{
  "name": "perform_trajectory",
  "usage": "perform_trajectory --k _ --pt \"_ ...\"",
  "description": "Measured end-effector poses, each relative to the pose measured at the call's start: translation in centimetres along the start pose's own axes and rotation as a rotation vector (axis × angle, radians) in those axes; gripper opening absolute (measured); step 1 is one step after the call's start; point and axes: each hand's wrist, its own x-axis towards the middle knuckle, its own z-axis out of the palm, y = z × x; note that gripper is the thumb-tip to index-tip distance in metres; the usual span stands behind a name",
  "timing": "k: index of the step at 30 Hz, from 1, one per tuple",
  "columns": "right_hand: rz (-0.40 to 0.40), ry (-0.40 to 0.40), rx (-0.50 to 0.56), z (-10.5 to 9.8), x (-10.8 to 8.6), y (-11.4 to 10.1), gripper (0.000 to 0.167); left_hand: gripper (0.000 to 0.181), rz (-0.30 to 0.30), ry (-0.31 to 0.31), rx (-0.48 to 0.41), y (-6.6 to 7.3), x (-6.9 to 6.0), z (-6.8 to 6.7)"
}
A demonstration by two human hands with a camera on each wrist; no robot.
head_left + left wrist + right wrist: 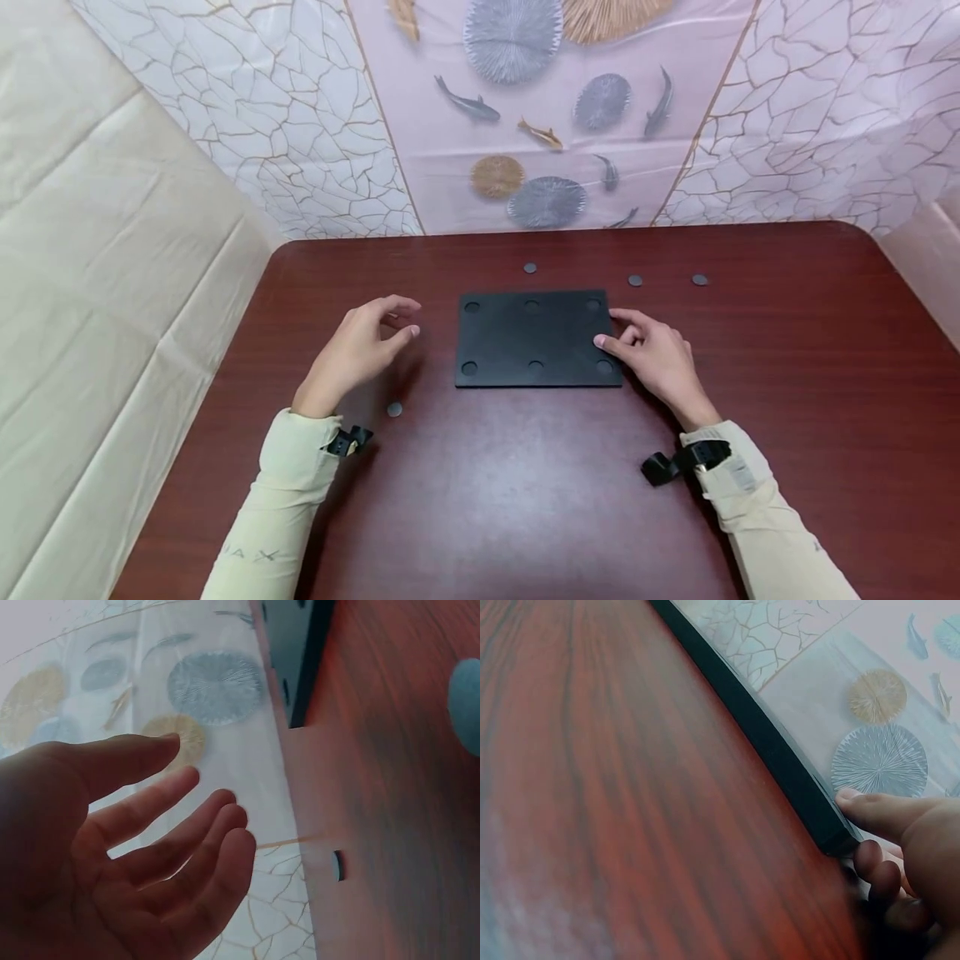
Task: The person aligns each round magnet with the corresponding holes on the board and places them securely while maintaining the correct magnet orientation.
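Observation:
A flat black rectangular board (533, 340) with several shallow round recesses near its long edges lies on the table. My right hand (657, 354) grips the board's right edge, thumb on top and the other fingers at the side; the right wrist view shows the thumb (874, 810) on the board's rim. To the left of the board, my left hand (360, 346) is in the air with loosely bent fingers and holds nothing. A small grey disc (394, 409) lies on the table near the left wrist. In the left wrist view, the board (304, 660) stands apart from the fingertips.
Beyond the board, more small grey discs lie on the dark red wooden table (525, 500): one disc (530, 267) behind its middle, another disc (635, 281) and a third disc (700, 280) to the right. A patterned sheet (465, 142) hangs along the table's back edge.

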Motion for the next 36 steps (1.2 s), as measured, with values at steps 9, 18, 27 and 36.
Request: perform_trajectory --k 9,18,27,36 --pt "0.005 -0.023 0.027 1.0 0.1 -0.5 0.057 0.058 0.005 -0.057 0.076 0.4 1.3 0.7" --pt "0.020 -0.012 0.008 0.7 -0.2 0.1 0.056 0.093 -0.133 -0.276 0.121 0.8 2.2 3.8" --pt "0.045 -0.066 0.064 0.3 -0.1 -0.1 0.055 0.087 -0.237 -0.271 0.100 1.1 2.5 4.9" --pt "0.099 -0.151 0.292 -3.3 0.4 -0.6 0.043 0.067 -0.272 -0.205 0.106 2.2 2.9 5.9"
